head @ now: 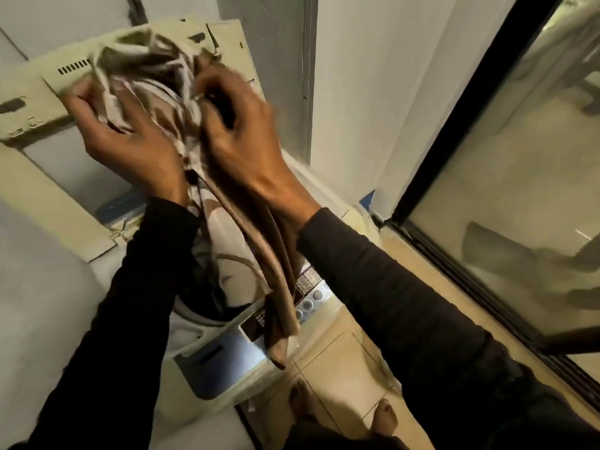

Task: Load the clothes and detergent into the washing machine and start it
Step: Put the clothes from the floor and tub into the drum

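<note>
Our dark sleeves (406,287) fill the near part of the view, reaching up and away from us over the top-loading washing machine (207,368). Both of our hands are closed on one striped beige-and-brown garment (152,79): the left hand (130,138) bunches its left side, the right hand (240,134) pinches the fabric on the right, and the two sit close together at about the same height, neither clearly nearer the tub. From that bundle a long tail of the garment hangs down between our wrists toward us, its long axis running from the hands to its tip near the control panel (308,287).

Directly below the hands lies the open drum (207,306), with some pale cloth (233,271) already inside. The raised lid (48,102) stands behind the bundle on the far left. So we judge the coming move to be straight down: lower and release, first gathering the tail inward, since its end drapes over the panel rather than the opening. We see no detergent here.
</note>
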